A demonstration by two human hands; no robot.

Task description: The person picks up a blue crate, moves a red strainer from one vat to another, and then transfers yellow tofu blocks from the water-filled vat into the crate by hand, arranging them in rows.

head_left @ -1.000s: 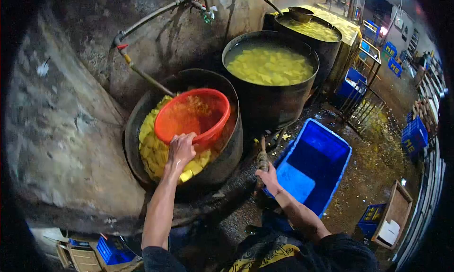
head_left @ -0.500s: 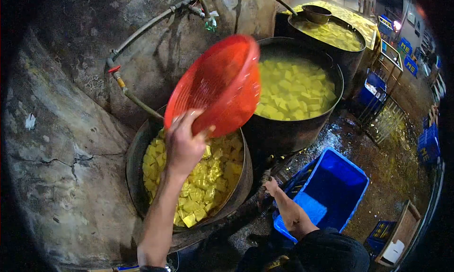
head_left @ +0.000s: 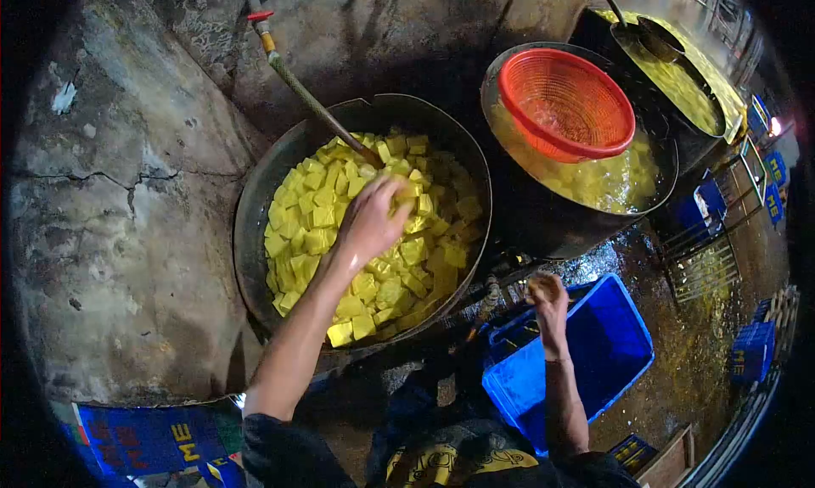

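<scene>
Yellow tofu-like cubes fill the near round pot, some of them shining wet. Over these cubes is my left hand, its fingers bent and apart, with yellow showing between them. A red plastic colander sits in the middle pot, away from both hands. Cloudy yellow liquid and cubes surround it. By the rim of a blue crate, my right hand is raised with its fingers curled in. Motion blurs it, and its contents cannot be made out.
A hose with a red-handled valve runs from the wall into the near pot. The far pot holds yellow liquid and a dark ladle. A metal rack stands on the wet floor at right. More blue crates lie beyond.
The red colander left my left hand and now sits in the middle pot. My left hand is lower, over the cubes. My right hand came off the bar beside the pot. The view shifted.
</scene>
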